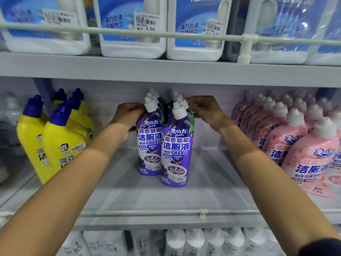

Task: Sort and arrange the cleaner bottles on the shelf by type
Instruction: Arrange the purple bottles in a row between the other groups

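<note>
Shop: price-tagged bottles (132, 28), stocked shelf (166, 69)

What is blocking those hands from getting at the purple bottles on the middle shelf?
Nothing visible. The left hand and the right hand already rest against the purple bottles, one on each side of the cluster. The bare shelf lies on both sides, with the yellow bottles and the pink bottles standing well apart.

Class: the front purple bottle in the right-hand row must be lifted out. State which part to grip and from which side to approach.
Probably grip the front purple bottle at its narrow shoulder just under the white cap, approaching from the open front. It stands upright, another purple bottle crowds its left side, and the body is wider lower down.
</note>
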{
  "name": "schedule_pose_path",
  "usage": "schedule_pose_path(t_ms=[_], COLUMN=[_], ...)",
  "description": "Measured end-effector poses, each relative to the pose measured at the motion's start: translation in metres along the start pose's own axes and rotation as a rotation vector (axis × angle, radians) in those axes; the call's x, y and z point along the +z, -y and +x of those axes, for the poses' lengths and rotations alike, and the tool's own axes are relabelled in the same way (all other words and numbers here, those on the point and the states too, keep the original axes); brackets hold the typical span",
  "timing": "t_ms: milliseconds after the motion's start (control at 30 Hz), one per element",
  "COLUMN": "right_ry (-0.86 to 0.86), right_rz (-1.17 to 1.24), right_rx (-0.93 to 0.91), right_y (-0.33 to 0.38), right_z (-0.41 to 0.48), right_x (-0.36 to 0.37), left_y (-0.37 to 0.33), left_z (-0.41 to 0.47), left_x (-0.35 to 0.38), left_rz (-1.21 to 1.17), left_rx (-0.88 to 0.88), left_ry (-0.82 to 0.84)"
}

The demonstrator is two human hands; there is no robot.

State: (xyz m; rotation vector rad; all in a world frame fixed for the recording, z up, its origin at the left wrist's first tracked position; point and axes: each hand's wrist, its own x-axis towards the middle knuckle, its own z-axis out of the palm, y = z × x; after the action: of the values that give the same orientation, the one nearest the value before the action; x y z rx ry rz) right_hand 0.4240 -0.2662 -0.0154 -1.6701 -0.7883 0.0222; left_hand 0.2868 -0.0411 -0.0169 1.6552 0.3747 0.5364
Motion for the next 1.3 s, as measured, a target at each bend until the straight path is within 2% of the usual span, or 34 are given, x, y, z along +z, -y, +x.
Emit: schedule_pose_path(t_ms=[67,133,200,267,333,433,900,1167,1300], right_ry=[-0.005,-0.12,-0.216,-0.136,-0.037,0.026,0.232,0.257,0.145], right_rz=[0.006,0.04,0.007,-0.031,-0.042,-0.03,0.02,0.1,0.138], right_rx=[0.022,0.026,-0.025,-0.025,0.056,0.102,0.093,0.123,0.124], right_y=[0.002,0.003,0.001,0.003,0.005,0.005,0.002,0.004,-0.01], right_z=[0.003,0.01,0.022,0.034,0.046,0.054,0.05,0.049,0.046], right_x=[-0.001,-0.001,0.0,0.005,0.01,0.011,-0.015,-0.016,-0.007], left_y=[-0.001,-0.006,-0.012,-0.016,-0.016,-0.012,-0.004,-0.001,0.007], left_z=[0.003,0.01,0.018,0.028,0.036,0.042,0.058,0.063,0.062], left_x=[-0.001,-0.003,-0.005,-0.002,0.001,-0.001,-0.01,-0.01,-0.008], left_rz=[-0.024,-0.036,0.014,0.086,0.145,0.151,0.164,0.121,0.009], left_rx=[0.04,0.097,0.133,0.122,0.097,0.021,0.03,0.036,-0.003], left_ry=[-0.054,-0.122,-0.112,-0.053,0.025,0.11,0.246,0.27,0.277])
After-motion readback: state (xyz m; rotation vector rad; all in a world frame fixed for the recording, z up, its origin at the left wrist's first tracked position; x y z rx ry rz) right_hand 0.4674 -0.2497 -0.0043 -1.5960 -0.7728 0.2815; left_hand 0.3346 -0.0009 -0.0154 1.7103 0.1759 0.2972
